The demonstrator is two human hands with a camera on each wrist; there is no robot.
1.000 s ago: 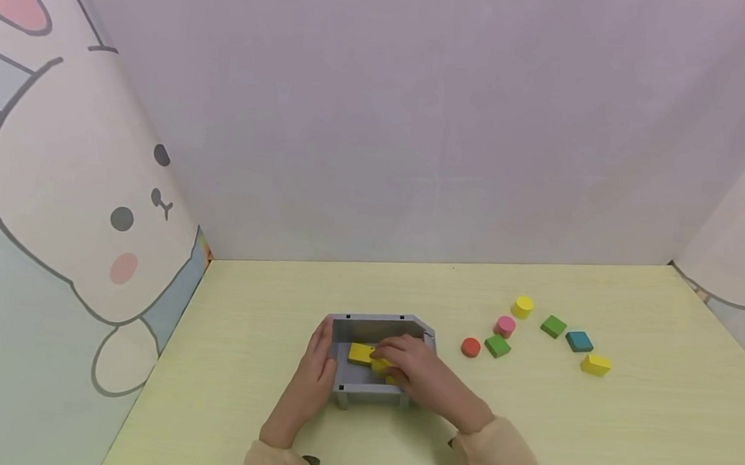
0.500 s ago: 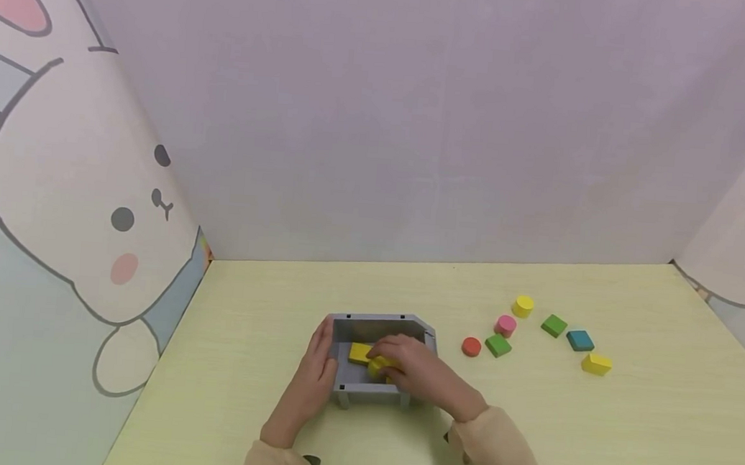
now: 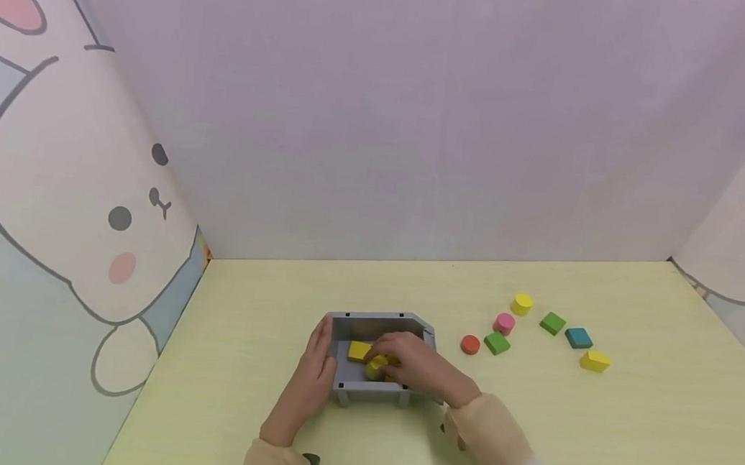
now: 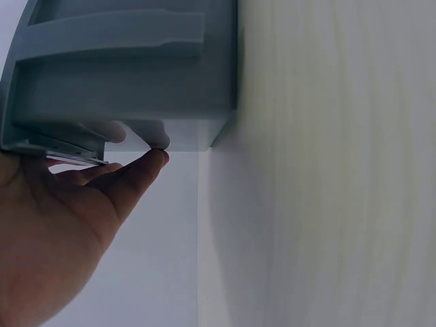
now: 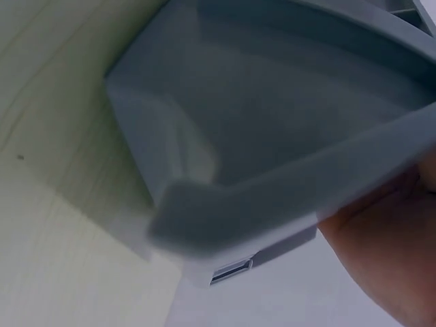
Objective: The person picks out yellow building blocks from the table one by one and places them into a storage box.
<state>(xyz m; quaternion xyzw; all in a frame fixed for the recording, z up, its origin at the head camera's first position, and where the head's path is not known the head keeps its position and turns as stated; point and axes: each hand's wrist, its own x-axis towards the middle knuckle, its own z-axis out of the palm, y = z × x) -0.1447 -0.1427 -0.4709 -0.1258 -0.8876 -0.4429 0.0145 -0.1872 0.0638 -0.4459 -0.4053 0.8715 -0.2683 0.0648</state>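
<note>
A grey storage bin stands on the table, its open top facing the head camera. My left hand lies along its left side; in the left wrist view, the straight fingers touch the bin's wall. My right hand reaches into the bin over its right side, pinching a round yellow block between thumb and fingers. A flat yellow block lies on the bin floor to the left, and more yellow shows under the right hand. The right wrist view shows only the bin's outside and part of that hand.
To the bin's right lie a red disc, a pink cylinder, a yellow cylinder, green blocks, a blue block and a yellow block. A wall borders the table's back.
My right hand has shifted slightly left inside the bin, and the round yellow block has moved a little left and shows more. The left hand keeps its place.
</note>
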